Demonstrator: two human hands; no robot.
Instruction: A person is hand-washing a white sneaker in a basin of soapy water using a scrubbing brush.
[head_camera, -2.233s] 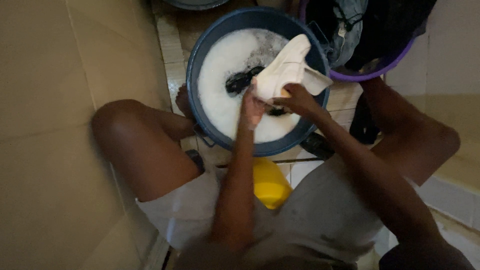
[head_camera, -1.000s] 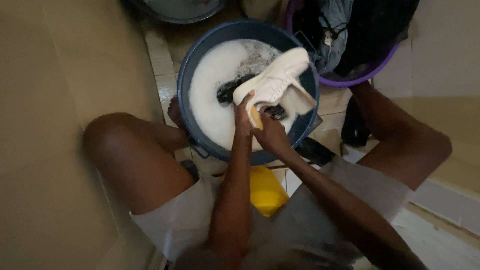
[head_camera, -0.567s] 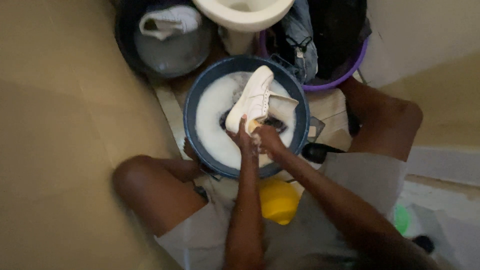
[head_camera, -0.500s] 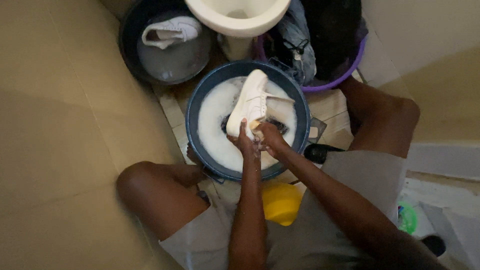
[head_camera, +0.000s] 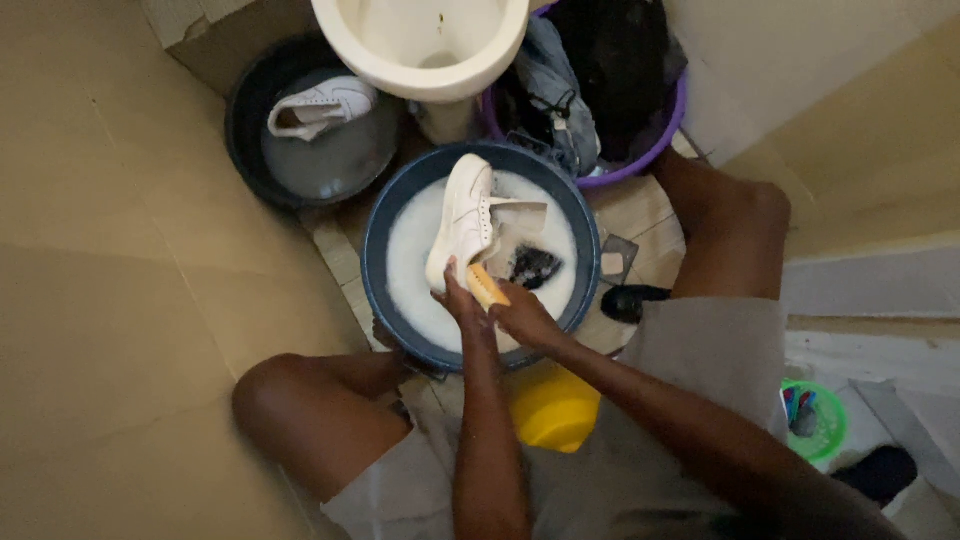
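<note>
Head view. The left hand (head_camera: 458, 297) grips the heel end of a white sneaker (head_camera: 462, 218), held over the sudsy water of a dark blue basin (head_camera: 378, 240). The right hand (head_camera: 522, 313) is closed on a yellow scrub brush (head_camera: 486, 287) touching the sneaker. A second white sneaker (head_camera: 320, 105) lies in a black basin (head_camera: 245, 110) beside a toilet bowl (head_camera: 420, 45).

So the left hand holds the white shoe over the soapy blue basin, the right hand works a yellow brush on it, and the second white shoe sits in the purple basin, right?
Not quite. The head view shows the second white shoe in the dark basin of water, not the purple basin, which holds dark clothes. The rest stands.
</note>
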